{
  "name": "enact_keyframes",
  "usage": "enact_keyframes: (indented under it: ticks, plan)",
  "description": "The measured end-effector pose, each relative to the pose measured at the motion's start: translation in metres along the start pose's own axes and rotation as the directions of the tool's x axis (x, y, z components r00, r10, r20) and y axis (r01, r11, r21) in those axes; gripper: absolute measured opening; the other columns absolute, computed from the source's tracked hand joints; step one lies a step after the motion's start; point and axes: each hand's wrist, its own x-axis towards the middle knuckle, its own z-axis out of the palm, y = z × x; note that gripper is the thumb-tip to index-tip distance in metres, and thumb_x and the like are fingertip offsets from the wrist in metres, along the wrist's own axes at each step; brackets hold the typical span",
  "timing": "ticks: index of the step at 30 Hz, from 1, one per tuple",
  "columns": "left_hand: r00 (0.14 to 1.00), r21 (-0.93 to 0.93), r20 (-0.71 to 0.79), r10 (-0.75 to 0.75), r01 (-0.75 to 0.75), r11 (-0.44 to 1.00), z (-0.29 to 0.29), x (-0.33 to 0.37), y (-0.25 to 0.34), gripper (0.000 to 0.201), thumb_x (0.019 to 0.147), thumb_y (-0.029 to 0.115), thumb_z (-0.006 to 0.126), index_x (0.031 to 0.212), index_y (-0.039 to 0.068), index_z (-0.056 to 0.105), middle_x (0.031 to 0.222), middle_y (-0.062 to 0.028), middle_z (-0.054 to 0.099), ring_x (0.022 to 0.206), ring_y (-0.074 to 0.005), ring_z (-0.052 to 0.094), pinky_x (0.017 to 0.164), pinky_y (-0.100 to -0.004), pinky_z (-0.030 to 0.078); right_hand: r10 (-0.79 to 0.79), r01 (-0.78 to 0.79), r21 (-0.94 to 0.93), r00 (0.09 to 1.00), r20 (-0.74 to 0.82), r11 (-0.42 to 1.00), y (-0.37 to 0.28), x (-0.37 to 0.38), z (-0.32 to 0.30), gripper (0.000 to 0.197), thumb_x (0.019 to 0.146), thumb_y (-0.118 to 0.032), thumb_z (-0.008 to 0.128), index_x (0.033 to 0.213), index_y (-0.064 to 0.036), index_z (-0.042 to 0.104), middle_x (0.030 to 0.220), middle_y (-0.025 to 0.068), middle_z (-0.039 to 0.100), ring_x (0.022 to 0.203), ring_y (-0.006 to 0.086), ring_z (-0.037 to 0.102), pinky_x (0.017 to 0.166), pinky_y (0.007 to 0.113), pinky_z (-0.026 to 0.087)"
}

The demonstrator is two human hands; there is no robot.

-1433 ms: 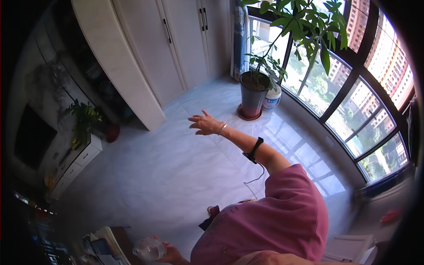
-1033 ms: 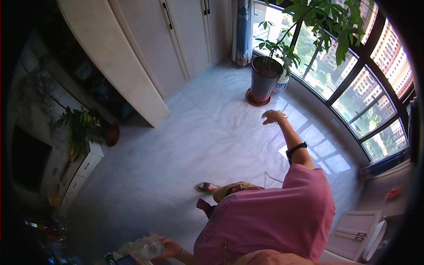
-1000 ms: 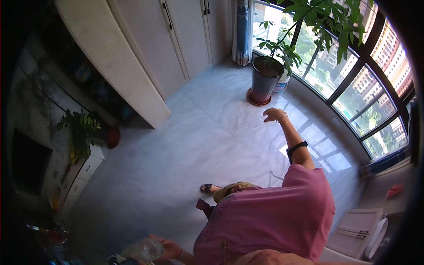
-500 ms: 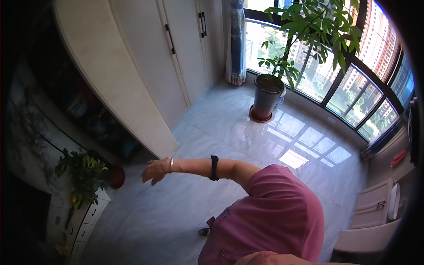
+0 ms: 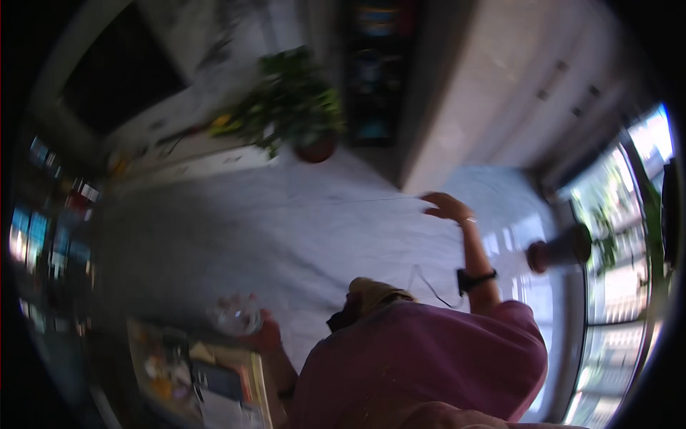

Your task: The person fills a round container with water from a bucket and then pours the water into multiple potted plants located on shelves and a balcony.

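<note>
My right hand [image 5: 449, 206], with a bracelet and a black wristband on its arm, reaches out over the floor beside the cabinet end. Its fingers are stretched apart, with nothing seen in them. At the lower left, my left hand [image 5: 269, 332] is at the side of a clear, glass-like vessel [image 5: 236, 315] and appears to grip it. Motion blur hides the vessel's exact kind and the left fingers' detail. The vessel is near the edge of a table [image 5: 136, 343].
A leafy potted plant [image 5: 293, 100] stands by a low white drawer unit [image 5: 214, 163]. Tall cabinets [image 5: 493, 93] are at the upper right, and a large planter [image 5: 561, 249] lies toward the windows. On the table are a dark flat object [image 5: 216, 379] and papers.
The view has swung left, bringing the table, the left hand and the clear vessel into sight. My right arm now extends up at the right; its hand stays open.
</note>
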Motion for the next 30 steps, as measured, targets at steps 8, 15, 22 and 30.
enact_keyframes:
  ticks: [8, 15, 22, 30]
  plan:
    - [0.959, 0.136, -0.016, 0.282, -0.277, 0.951, -0.05, 0.076, 0.104, 0.064, 0.086, 0.048, 0.054, 0.139, 0.02, 0.032, 0.138, -0.0059, 0.041, 0.121, -0.0312, 0.043, 0.082, -0.0389, 0.046, 0.221, -0.185, -0.159, 0.942, 0.252, 0.97, 0.015, 0.143, 0.037, 0.054, 0.077, -0.038, 0.067, 0.119, -0.0052, 0.055, 0.115, 0.0155, 0.059, 0.107, 0.0312, 0.056, 0.092, 0.038, 0.044]
    - [0.805, 0.097, -0.276, 0.525, -0.52, 0.848, -0.127, 0.142, 0.185, 0.071, 0.085, 0.051, 0.053, 0.14, 0.014, 0.028, 0.143, -0.0057, 0.033, 0.12, -0.032, 0.044, 0.081, -0.0424, 0.049, -0.071, 0.113, -0.217, 0.979, 0.191, 0.97, -0.178, 0.462, 0.038, 0.042, 0.077, -0.03, 0.064, 0.113, -0.0092, 0.055, 0.102, 0.0165, 0.06, 0.096, 0.0331, 0.058, 0.081, 0.043, 0.045]
    - [0.896, -0.157, -0.086, 0.436, -0.444, 0.882, -0.17, 0.188, 0.282, 0.095, 0.072, 0.044, 0.072, 0.143, 0.017, 0.016, 0.143, -0.0089, 0.031, 0.116, -0.0314, 0.047, 0.088, -0.0409, 0.05, -0.747, 0.729, 0.178, 0.616, 0.249, 0.661, -0.539, 0.653, 0.106, 0.047, 0.085, -0.036, 0.057, 0.125, -0.0107, 0.05, 0.122, 0.0102, 0.054, 0.112, 0.0296, 0.049, 0.094, 0.039, 0.04]
    - [0.92, -0.242, -0.133, 0.368, -0.39, 0.888, -0.251, 0.272, 0.443, 0.101, 0.069, 0.041, 0.076, 0.144, 0.018, 0.013, 0.144, -0.0081, 0.027, 0.112, -0.033, 0.05, 0.091, -0.0414, 0.049, -0.586, 0.598, 0.083, 0.735, 0.342, 0.797, -0.663, 0.764, 0.147, 0.049, 0.084, -0.039, 0.057, 0.124, -0.0126, 0.05, 0.122, 0.009, 0.055, 0.113, 0.0291, 0.049, 0.093, 0.039, 0.041]
